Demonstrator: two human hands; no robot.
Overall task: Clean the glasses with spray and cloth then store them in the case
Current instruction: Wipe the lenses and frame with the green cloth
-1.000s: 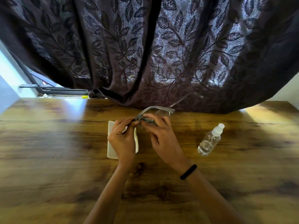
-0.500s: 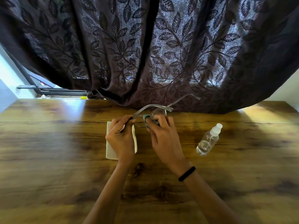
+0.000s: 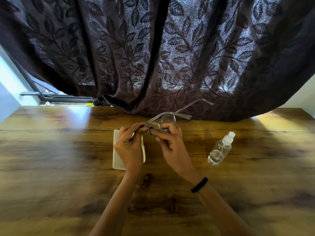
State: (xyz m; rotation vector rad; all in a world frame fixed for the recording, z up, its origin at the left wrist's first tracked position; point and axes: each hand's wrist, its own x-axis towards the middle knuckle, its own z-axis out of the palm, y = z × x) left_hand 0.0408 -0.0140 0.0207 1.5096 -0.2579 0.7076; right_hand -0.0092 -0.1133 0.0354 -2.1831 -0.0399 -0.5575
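— Wooden tabletop [image 3: 51, 167] fills the near ground, bare in front of both forearms. What sits closest?

— A black band [image 3: 199, 184] on the right wrist, then the hands. Left hand [image 3: 129, 147] has its grip closed on the glasses [image 3: 167, 116], pinching the frame at the near corner where one temple arm hinges. Right hand [image 3: 172, 147] has its grip closed on the cloth [image 3: 153, 131], a small grey-green wad pressed against the near lens.

— So the glasses are off the tabletop?

— Yes, held in the air between the hands, temple arms unfolded and pointing away toward the curtain [image 3: 153, 57].

— And the case?

— White case [image 3: 117, 150] lies flat on the tabletop directly under the left hand, partly hidden by it. I can't tell whether it is open. Bottle [image 3: 219, 150] lies tilted, well to the right, cap pointing away, a little clear liquid inside.

— Which step, by your reckoning?

— Wiping a lens; storing is not yet done.

— What could go wrong?

— The left hold is a narrow pinch near a hinge, so hard rubbing from the right could twist the frame or strain that hinge. A bunched cloth may also smear rather than clear, and bare fingertips close to the lens could leave fresh prints. The far temple arms could catch the curtain folds.
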